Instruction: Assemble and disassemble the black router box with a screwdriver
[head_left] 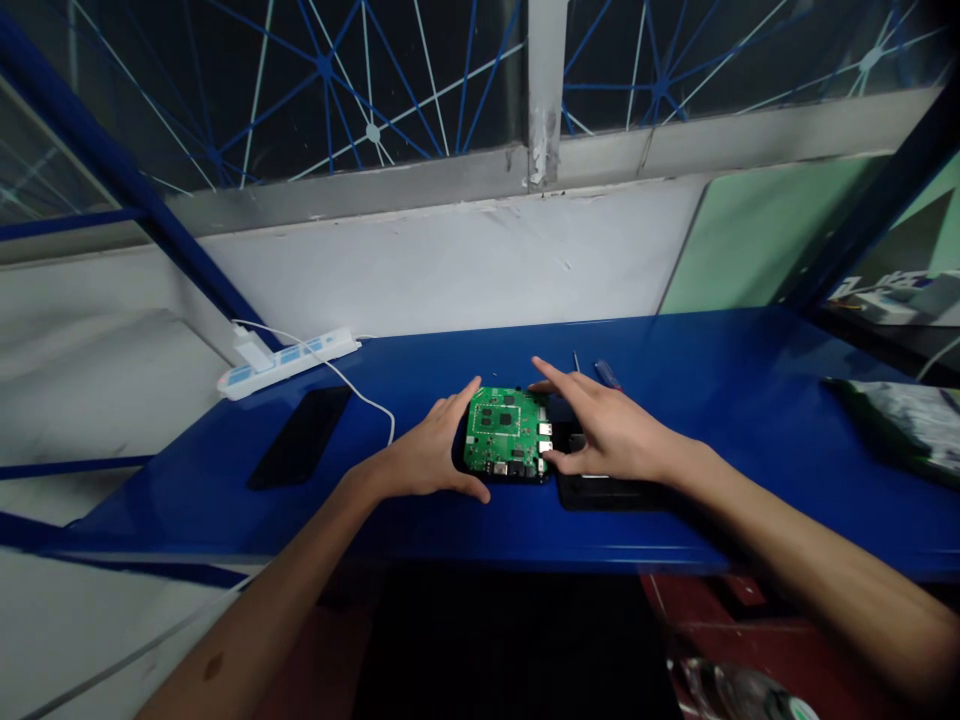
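Observation:
A green circuit board [501, 425] with dark chips and silver ports along its right and front sides lies over a black base in front of me. Around its left side curves my left hand [431, 450], fingers at the back corner and thumb by the front edge. My right hand [615, 425] grips the right side, its thumb against the silver ports and its index finger raised off the board. Under the right hand sits a black case part [611, 493], partly hidden by it. Behind that hand lies a screwdriver with a clear bluish handle [606, 374].
A black phone-like slab [298, 438] rests on the blue table [720, 390] at left. Beyond it are a white power strip [292, 364] and a loose white cable [360, 392]. A plastic-wrapped package [907, 415] lies at right; a clear bottle [739, 690] is below the table.

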